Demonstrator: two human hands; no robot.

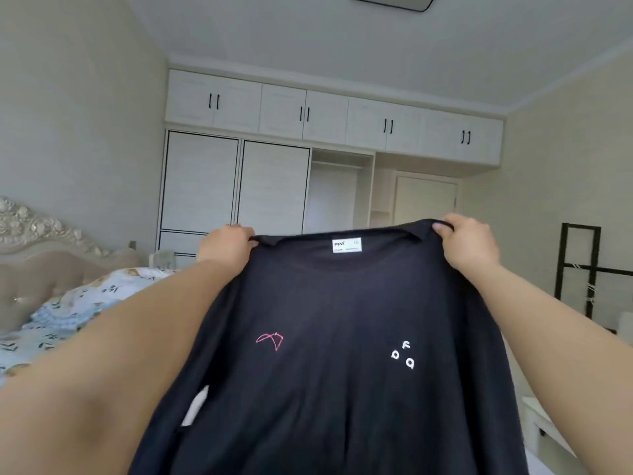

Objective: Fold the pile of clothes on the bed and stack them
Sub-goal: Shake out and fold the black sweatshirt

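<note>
A dark navy T-shirt (342,303) hangs spread out in front of me, held up in the air by its shoulders. It has a white neck label, a small pink stitched mark on one side and white letters on the other. My left hand (224,246) grips the left shoulder seam. My right hand (469,243) pinches the right shoulder, thumb on top. The shirt hides whatever lies below it, and no pile of clothes shows in this view.
The bed (68,313) with a floral cover and an ornate padded headboard (41,248) lies at the left. A white wardrobe (274,186) fills the far wall. A black rack (582,269) and white furniture (544,426) stand at the right.
</note>
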